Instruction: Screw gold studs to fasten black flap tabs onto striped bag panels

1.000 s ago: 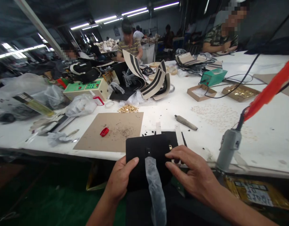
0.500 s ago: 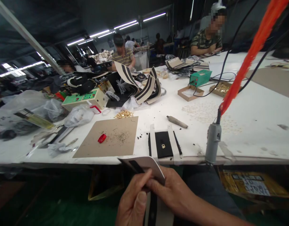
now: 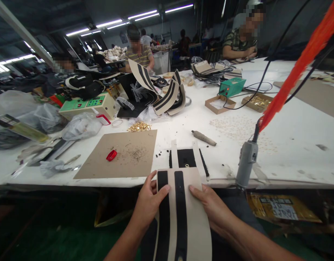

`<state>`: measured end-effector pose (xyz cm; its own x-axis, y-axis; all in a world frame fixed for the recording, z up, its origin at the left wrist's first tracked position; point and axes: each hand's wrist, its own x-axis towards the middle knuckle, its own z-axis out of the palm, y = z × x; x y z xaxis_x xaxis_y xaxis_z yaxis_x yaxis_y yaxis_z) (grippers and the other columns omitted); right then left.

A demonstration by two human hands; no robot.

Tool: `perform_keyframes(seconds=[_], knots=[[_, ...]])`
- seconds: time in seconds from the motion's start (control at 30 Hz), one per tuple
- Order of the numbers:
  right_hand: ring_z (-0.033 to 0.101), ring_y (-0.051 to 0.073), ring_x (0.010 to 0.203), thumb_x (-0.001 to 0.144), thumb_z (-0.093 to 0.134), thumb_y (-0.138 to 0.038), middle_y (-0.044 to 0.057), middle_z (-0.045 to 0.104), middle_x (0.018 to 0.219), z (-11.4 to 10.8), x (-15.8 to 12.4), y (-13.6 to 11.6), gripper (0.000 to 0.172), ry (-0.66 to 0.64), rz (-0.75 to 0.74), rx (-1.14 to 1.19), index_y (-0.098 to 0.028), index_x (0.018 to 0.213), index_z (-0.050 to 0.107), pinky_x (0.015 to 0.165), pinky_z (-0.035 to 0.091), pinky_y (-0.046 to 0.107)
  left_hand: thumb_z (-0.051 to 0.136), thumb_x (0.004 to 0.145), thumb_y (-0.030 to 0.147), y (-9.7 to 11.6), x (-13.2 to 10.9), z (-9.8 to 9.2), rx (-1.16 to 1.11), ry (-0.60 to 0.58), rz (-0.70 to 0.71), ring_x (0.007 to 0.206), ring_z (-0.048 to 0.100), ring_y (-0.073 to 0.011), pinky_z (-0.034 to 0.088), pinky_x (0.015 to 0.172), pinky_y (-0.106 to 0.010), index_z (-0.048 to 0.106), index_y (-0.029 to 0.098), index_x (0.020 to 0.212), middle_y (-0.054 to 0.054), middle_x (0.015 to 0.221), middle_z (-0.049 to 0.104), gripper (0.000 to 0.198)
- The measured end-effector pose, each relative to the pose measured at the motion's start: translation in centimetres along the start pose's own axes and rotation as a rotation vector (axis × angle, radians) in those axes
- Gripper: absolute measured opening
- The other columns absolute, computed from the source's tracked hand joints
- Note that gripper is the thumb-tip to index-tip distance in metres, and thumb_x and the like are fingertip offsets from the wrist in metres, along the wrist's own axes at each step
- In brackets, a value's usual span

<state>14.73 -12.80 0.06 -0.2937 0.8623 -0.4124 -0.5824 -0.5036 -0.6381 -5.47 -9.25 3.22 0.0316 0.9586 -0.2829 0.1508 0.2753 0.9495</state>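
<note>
My left hand (image 3: 149,199) grips the left edge of a beige panel with two black stripes (image 3: 194,224), its thumb lying on the near face. At the opposite edge my right hand (image 3: 212,204) pinches the same panel, thumb in front and fingers hidden behind. The panel's striped side faces me, and its lower part curves down toward my lap. Just beyond its top edge lies a black pad (image 3: 186,155) under two white strips, with a small gold ring-like piece (image 3: 187,166) on it, partly covered by the panel.
A grey cardboard sheet (image 3: 93,168) bears a red piece (image 3: 111,156). Gold fittings (image 3: 139,126), a wrapped stick-like tool (image 3: 204,137) and more striped panels (image 3: 167,99) lie beyond. A grey switch box (image 3: 246,165) hangs on a cord at right. Co-workers sit across the table.
The panel has been turned and opened out so its striped face shows. My hands have moved apart to its two side edges.
</note>
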Motion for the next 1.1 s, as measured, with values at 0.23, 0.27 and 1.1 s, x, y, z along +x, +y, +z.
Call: perform_keyframes(seconds=[0.23, 0.27, 1.1], knots=[[0.078, 0.032, 0.087, 0.09, 0.07, -0.058, 0.012, 0.08, 0.101, -1.4, -1.2, -0.9, 0.048, 0.085, -0.063, -0.408, -0.017, 0.114, 0.073, 0.078, 0.063, 0.045, 0.079, 0.083, 0.035, -0.4, 0.2, 2.3, -0.024, -0.201, -0.087, 0.108, 0.075, -0.0333, 0.059, 0.097, -0.047, 0.072, 0.015, 0.117, -0.013, 0.117, 0.079, 0.039], [0.078, 0.032, 0.087, 0.09, 0.071, -0.056, 0.011, 0.081, 0.101, -1.4, -1.2, -1.9, 0.045, 0.106, -0.103, -0.524, -0.017, 0.111, 0.074, 0.076, 0.063, 0.042, 0.079, 0.083, 0.035, -0.2, 0.5, 2.6, -0.009, -0.198, -0.076, 0.107, 0.075, -0.0327, 0.059, 0.096, -0.046, 0.073, 0.016, 0.116, -0.012, 0.117, 0.079, 0.038], [0.072, 0.028, 0.082, 0.09, 0.064, -0.034, 0.011, 0.079, 0.09, -1.4, 6.8, -10.0, 0.021, 0.349, -0.222, -1.481, -0.018, 0.09, 0.077, 0.067, 0.047, 0.032, 0.064, 0.086, 0.044, 2.8, 8.5, 4.9, 0.884, -0.088, 0.135, 0.095, 0.073, -0.0345, 0.049, 0.075, -0.036, 0.076, 0.023, 0.095, -0.011, 0.099, 0.08, 0.026]])
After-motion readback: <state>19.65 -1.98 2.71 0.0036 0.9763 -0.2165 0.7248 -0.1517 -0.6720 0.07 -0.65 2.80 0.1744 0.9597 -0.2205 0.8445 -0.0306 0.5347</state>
